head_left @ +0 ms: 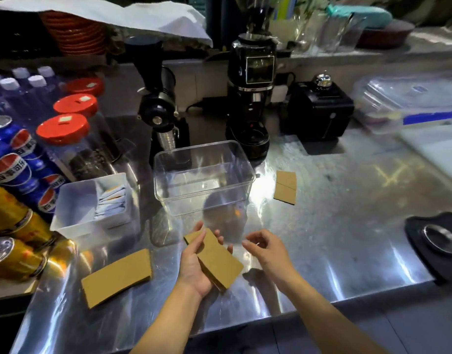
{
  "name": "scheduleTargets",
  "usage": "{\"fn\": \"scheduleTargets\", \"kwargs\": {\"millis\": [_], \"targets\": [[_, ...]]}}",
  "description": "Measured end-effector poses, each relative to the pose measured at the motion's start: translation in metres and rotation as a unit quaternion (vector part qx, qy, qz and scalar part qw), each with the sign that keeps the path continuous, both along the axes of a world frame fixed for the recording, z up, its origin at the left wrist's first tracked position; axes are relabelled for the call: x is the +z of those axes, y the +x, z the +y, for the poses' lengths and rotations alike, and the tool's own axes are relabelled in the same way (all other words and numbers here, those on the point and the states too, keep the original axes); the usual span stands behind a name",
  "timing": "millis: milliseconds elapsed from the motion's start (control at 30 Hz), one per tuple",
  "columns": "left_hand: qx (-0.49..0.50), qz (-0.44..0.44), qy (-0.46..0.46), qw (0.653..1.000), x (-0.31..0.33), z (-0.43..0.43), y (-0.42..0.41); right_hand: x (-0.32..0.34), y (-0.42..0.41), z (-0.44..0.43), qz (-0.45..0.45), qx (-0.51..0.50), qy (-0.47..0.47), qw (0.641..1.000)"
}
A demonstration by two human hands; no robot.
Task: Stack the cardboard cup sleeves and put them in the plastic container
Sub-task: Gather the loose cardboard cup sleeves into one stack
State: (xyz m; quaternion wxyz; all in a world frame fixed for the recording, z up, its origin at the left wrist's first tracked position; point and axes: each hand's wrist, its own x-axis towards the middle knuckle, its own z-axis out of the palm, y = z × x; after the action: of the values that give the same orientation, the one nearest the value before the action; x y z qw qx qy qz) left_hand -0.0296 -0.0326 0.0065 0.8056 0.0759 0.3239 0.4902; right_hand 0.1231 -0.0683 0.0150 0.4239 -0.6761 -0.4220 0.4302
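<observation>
The left hand (194, 267) holds a small stack of flattened cardboard sleeves (217, 259) just above the steel worktop (334, 251), thumb laid across the top face and the fingers (221, 238) curled up from beneath, so the stack is pinched across its short width. The right hand (267, 247) hovers just beside it with its fingers loosely curled and holding nothing. The clear plastic container (204, 178) stands empty and open just beyond the hands. One more sleeve (117, 277) lies flat to the left near the worktop's front edge, and another pair (285, 187) lies to the right of the container. These sleeves look very light and thin — stiff enough along their folded edges to be lifted flat, yet likely to bow or crease if squeezed hard in the middle. Their faces seem dry and matte, so they should grip well against skin but slide easily over one another, and a loosely held stack could fan out. On the shiny metal a flat sleeve offers little to catch — sliding it toward the worktop's edge or prying up a corner would probably serve best. Holding the stack by its two long edges should keep it squared for lowering into the container.
</observation>
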Motion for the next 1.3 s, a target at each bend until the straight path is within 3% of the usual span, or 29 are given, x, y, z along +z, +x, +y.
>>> {"fn": "scheduleTargets", "kwargs": {"millis": [300, 600, 733, 967, 1133, 1300], "targets": [[-0.042, -0.005, -0.011, 0.999, 0.003, 0.02, 0.008, -0.001, 0.084, 0.064, -0.086, -0.166, -0.054, 0.981], [-0.036, 0.03, -0.073, 0.996, 0.014, 0.044, 0.057, -0.012, 0.127, 0.125, -0.276, -0.147, -0.187, 0.931], [-0.037, 0.036, -0.068, 0.996, 0.012, 0.055, 0.081, -0.017, 0.126, 0.143, -0.348, -0.112, -0.195, 0.91], [-0.039, 0.046, -0.094, 0.994, 0.0, 0.068, 0.11, -0.015, 0.142, 0.156, -0.27, -0.067, -0.22, 0.935], [-0.017, 0.029, -0.109, 0.993, -0.007, 0.068, 0.12, -0.014, 0.151, 0.147, -0.095, -0.049, -0.099, 0.989], [0.053, 0.016, -0.113, 0.992, -0.012, 0.07, 0.122, -0.017, 0.146, 0.133, -0.118, -0.02, 0.028, 0.992]]}}
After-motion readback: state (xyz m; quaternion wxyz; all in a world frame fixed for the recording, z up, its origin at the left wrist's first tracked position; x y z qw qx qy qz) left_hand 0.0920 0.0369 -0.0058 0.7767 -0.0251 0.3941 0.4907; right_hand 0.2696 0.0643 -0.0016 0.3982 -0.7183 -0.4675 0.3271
